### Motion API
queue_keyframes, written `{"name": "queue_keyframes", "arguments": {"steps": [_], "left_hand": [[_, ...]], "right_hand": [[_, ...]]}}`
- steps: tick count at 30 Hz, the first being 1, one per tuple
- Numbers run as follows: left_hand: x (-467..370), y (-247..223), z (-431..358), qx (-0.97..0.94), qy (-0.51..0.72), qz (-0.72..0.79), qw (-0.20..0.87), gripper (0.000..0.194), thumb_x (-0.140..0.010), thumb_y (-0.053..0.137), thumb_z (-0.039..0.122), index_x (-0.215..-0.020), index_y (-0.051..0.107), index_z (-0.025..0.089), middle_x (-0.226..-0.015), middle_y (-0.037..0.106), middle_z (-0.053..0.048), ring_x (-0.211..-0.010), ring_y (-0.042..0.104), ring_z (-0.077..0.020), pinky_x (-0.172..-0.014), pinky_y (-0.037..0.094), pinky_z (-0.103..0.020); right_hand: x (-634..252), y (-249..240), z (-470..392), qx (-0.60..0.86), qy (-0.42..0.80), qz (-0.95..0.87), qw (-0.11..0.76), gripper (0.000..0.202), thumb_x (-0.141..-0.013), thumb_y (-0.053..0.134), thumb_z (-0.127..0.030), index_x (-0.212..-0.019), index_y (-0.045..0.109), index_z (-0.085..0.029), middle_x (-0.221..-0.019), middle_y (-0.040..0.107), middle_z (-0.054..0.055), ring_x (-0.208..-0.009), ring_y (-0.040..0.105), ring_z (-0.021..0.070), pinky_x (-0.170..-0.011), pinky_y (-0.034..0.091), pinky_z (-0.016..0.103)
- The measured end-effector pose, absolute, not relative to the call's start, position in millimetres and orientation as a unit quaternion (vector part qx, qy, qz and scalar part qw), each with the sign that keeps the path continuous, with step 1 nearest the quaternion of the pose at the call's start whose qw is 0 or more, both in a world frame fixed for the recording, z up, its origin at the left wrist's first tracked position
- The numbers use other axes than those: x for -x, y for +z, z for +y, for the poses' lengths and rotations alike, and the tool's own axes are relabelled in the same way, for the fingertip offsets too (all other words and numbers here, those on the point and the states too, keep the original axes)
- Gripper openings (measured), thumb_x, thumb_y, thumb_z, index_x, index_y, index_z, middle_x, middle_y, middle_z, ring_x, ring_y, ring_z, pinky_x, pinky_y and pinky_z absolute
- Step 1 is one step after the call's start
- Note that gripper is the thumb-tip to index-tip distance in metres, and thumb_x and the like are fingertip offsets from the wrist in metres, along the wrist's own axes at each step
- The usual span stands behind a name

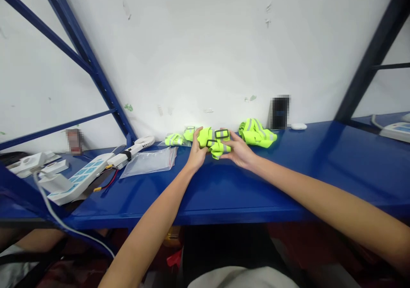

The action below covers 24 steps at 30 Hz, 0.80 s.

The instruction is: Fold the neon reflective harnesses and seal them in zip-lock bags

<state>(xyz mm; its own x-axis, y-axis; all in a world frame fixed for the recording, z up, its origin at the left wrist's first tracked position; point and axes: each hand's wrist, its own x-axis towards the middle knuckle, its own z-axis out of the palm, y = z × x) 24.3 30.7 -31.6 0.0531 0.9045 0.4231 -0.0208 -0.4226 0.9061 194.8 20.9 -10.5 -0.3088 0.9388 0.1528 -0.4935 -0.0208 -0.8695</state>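
A folded neon-yellow hi-vis reflective vest (205,138) with grey reflective bands and black buckles is held between my two hands, just above the table. My left hand (195,153) grips its left side, thumb towards me. On the right side, my right hand (241,151) closes on the same bundle, with some fingers hidden behind it. Just left of my left hand lies another yellow reflective bundle (174,140), partly in clear plastic. A crumpled yellow reflective vest (256,133) rests against the wall, to the right of my right hand.
Clear plastic bags (149,162) lie left on the blue table (218,198). Beyond them are a white handheld fan (144,142), a power strip (85,177) and a cable with yellow connectors (109,179). A dark blurred box (279,113) and a white case (298,126) stand back right.
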Motion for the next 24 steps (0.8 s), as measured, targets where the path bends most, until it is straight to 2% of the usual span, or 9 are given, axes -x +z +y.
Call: {"name": "queue_keyframes", "arguments": {"steps": [2,4,7,9,12,15,18,21,24], "left_hand": [[-23.4,-33.3,31.5,-0.634,0.56,0.346,0.405,0.083,-0.07,0.059,0.017,-0.144,0.026,0.033,-0.129,0.052,-0.006,-0.098,0.06,-0.019,-0.076,0.056,-0.032],[-23.1,-34.5,31.4,-0.673,0.536,0.326,0.391,0.085,-0.073,0.068,0.027,-0.145,0.023,0.032,-0.136,0.048,-0.008,-0.112,0.057,-0.0232,-0.089,0.054,-0.038],[-23.5,-35.9,29.2,-0.732,0.514,0.352,0.275,0.102,-0.065,0.083,0.037,-0.147,0.022,0.029,-0.146,0.038,-0.012,-0.133,0.043,-0.0295,-0.109,0.039,-0.046],[-23.6,-36.6,28.0,-0.746,0.505,0.391,0.187,0.103,-0.063,0.085,0.043,-0.145,0.026,0.026,-0.147,0.036,-0.014,-0.137,0.038,-0.0314,-0.114,0.031,-0.048],[-22.5,-36.9,28.1,-0.747,0.504,0.418,0.116,0.088,-0.069,0.081,0.047,-0.138,0.034,0.022,-0.139,0.043,-0.014,-0.132,0.042,-0.0296,-0.113,0.032,-0.047],[-21.1,-35.3,28.6,-0.73,0.524,0.433,0.073,0.071,-0.073,0.077,0.047,-0.129,0.042,0.021,-0.128,0.05,-0.012,-0.122,0.048,-0.0271,-0.108,0.036,-0.043],[-22.5,-33.3,27.4,-0.716,0.544,0.435,0.046,0.057,-0.078,0.073,0.045,-0.121,0.046,0.021,-0.121,0.054,-0.01,-0.117,0.051,-0.0257,-0.104,0.038,-0.04],[-27.4,-33.0,26.0,-0.713,0.552,0.427,0.076,0.049,-0.082,0.068,0.044,-0.12,0.046,0.021,-0.115,0.057,-0.009,-0.11,0.054,-0.0244,-0.099,0.041,-0.038],[-30.8,-34.5,26.0,-0.71,0.544,0.427,0.132,0.046,-0.086,0.063,0.045,-0.12,0.045,0.02,-0.109,0.06,-0.007,-0.099,0.057,-0.0214,-0.091,0.043,-0.034]], "right_hand": [[-196.1,-9.4,25.7,0.271,0.669,-0.42,0.551,0.05,-0.073,0.057,-0.004,-0.117,0.059,-0.028,-0.098,0.067,0.002,-0.077,0.068,0.0202,-0.055,0.061,0.036],[-198.2,-8.8,30.1,0.284,0.662,-0.407,0.562,0.048,-0.07,0.053,-0.001,-0.111,0.06,-0.025,-0.09,0.067,0.001,-0.072,0.068,0.0192,-0.053,0.06,0.035],[-200.3,-9.8,33.8,0.296,0.66,-0.405,0.56,0.043,-0.068,0.05,-0.001,-0.104,0.059,-0.023,-0.086,0.067,0.001,-0.07,0.067,0.0188,-0.054,0.061,0.036],[-199.8,-11.2,33.1,0.304,0.663,-0.403,0.552,0.041,-0.068,0.049,-0.002,-0.102,0.058,-0.023,-0.084,0.067,0.001,-0.07,0.067,0.0187,-0.057,0.061,0.037],[-196.4,-13.3,26.6,0.29,0.676,-0.403,0.544,0.033,-0.073,0.05,-0.009,-0.102,0.056,-0.024,-0.091,0.069,0.001,-0.078,0.068,0.0197,-0.067,0.062,0.042],[-192.1,-16.0,17.8,0.267,0.674,-0.448,0.523,0.026,-0.084,0.056,-0.03,-0.11,0.053,-0.028,-0.117,0.065,0.003,-0.101,0.066,0.0237,-0.076,0.061,0.046],[-191.1,-19.3,15.6,0.291,0.577,-0.566,0.512,0.053,-0.079,0.067,-0.046,-0.125,0.045,-0.032,-0.134,0.057,0.005,-0.118,0.058,0.0266,-0.088,0.056,0.047],[-195.9,-21.0,21.2,0.317,0.384,-0.674,0.546,0.07,-0.068,0.08,-0.047,-0.126,0.046,-0.026,-0.129,0.059,0.009,-0.121,0.054,0.0283,-0.104,0.044,0.046],[-203.7,-19.8,26.9,0.306,0.27,-0.725,0.554,0.083,-0.061,0.085,-0.048,-0.13,0.047,-0.022,-0.125,0.06,0.011,-0.12,0.055,0.0302,-0.108,0.039,0.045]]}}
